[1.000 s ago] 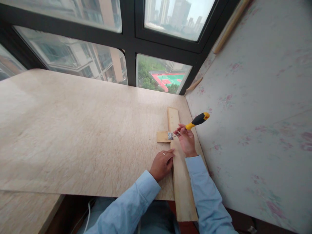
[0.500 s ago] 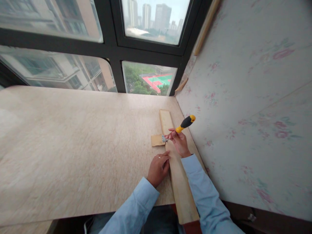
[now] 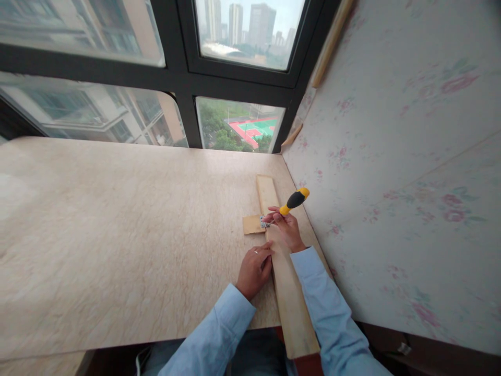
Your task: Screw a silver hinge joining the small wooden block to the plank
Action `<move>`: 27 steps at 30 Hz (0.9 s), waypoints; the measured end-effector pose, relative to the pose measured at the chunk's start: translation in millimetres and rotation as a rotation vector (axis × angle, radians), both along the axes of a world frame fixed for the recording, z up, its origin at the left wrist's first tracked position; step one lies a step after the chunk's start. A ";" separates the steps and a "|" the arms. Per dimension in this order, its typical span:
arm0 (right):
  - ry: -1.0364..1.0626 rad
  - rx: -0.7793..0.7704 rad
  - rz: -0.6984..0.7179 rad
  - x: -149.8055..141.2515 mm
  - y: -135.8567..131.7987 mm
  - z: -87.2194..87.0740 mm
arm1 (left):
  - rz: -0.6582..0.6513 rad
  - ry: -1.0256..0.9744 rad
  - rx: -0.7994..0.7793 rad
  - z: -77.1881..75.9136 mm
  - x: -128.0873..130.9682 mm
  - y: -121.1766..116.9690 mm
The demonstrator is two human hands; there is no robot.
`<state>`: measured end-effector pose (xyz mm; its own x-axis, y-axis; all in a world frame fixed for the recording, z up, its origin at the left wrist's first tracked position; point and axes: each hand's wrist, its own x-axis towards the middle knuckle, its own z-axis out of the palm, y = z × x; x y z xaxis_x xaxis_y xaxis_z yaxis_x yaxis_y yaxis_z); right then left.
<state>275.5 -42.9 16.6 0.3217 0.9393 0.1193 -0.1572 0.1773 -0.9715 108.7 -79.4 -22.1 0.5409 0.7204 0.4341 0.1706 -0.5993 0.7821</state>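
A long pale wooden board (image 3: 294, 308) lies lengthwise on the counter, its near end jutting past the front edge. Against its left side sits a small flat tan piece (image 3: 252, 225), and a small metal hinge (image 3: 262, 221) spans the joint between them. My right hand (image 3: 287, 230) is closed on a screwdriver (image 3: 295, 200) with a yellow and black handle. The screwdriver leans up to the right, its shaft pointing down at the hinge; fingers partly hide the tip. Just nearer to me, my left hand (image 3: 255, 269) grips the board's left edge with bent fingers.
A marble-patterned counter (image 3: 129, 235) stretches away to the left. Floral-papered wall (image 3: 391, 183) rises close on the right, beside my right forearm. Dark window frames (image 3: 242, 83) stand along the back edge of the counter.
The screwdriver's handle has tipped slightly lower and to the left, with my right fingers shifting around it. My left hand and the board stay in place.
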 end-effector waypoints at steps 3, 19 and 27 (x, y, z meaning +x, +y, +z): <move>-0.049 0.006 0.032 2.5 -1.2 -1.0 | 0.005 -0.008 -0.014 -2.1 0.3 -0.4; -0.557 0.099 0.007 19.4 2.2 -9.9 | -0.078 -0.164 -0.098 100.5 44.1 96.6; -0.602 0.106 -0.039 26.8 2.8 -21.0 | -0.487 -0.169 -0.188 105.2 58.3 111.6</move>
<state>302.3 -40.1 -4.4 0.2031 0.9010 0.3833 0.4223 0.2726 -0.8645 167.0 32.2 83.1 0.7655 0.4775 0.4312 -0.2287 -0.4245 0.8761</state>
